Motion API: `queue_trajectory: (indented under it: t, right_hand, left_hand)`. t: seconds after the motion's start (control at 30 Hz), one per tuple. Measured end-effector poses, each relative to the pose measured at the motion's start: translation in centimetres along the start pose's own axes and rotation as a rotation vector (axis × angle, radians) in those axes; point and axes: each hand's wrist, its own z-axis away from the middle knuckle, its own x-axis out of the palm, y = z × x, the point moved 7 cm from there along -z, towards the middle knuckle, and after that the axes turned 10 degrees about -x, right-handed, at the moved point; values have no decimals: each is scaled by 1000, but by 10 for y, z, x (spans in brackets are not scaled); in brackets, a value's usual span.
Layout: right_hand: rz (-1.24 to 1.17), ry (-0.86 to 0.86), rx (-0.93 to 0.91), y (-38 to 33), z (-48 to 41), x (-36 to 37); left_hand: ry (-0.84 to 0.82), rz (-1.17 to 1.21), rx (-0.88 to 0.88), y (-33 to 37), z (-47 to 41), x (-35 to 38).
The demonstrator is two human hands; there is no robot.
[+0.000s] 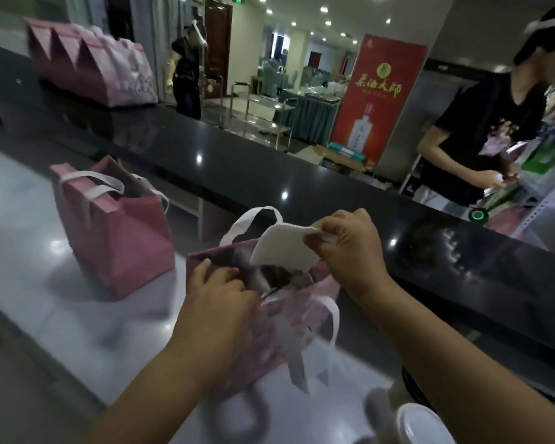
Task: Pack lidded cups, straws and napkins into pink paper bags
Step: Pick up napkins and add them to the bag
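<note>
A pink paper bag (pixel 305 310) with white ribbon handles stands open on the steel counter in front of me. My left hand (pixel 220 291) grips its near rim and holds the mouth open. Just above the opening, my right hand (pixel 350 248) pinches a white napkin (pixel 285 248) by its right edge. The bag's inside is dark and blurred, so I cannot tell what it holds. A white lidded cup (pixel 422 426) shows at the bottom right edge.
A second pink bag (pixel 125 232) stands open to the left on the counter. Several more pink bags (pixel 87 68) line the raised black ledge (pixel 269 174) at the far left. A person in a black shirt (pixel 481 136) stands at the right behind the ledge.
</note>
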Motion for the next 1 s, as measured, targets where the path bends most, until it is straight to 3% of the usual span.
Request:
queue_trajectory:
  t: [0.2, 0.27, 0.37, 0.47, 0.53, 0.6, 0.73, 0.9, 1.0]
  right_hand:
    - [290, -357, -82, -29, -12, 67]
    - [375, -383, -126, -38, -13, 81]
    - [452, -283, -238, -50, -18, 83]
    - [471, -413, -343, -60, -12, 100]
    - [377, -611, -285, -58, 0, 114]
    - [251, -691, -190, -53, 5, 118]
    - [125, -582, -16, -40, -5, 99]
    - [117, -196, 96, -14, -7, 49]
    - [104, -296, 146, 9, 8, 37]
  left_hand:
    - [43, -64, 91, -45, -11, -6]
    - [42, -64, 114, -56, -16, -7]
    - [36, -42, 140, -71, -23, -6]
    - [55, -17, 170, -82, -30, -4]
    - [44, -24, 198, -86, -34, -1]
    - [14, -40, 216, -89, -39, 3]
    - [2, -3, 270, -92, -47, 7]
    - [-131, -45, 243, -97, -61, 23]
    - [-291, -18, 252, -106, -73, 38]
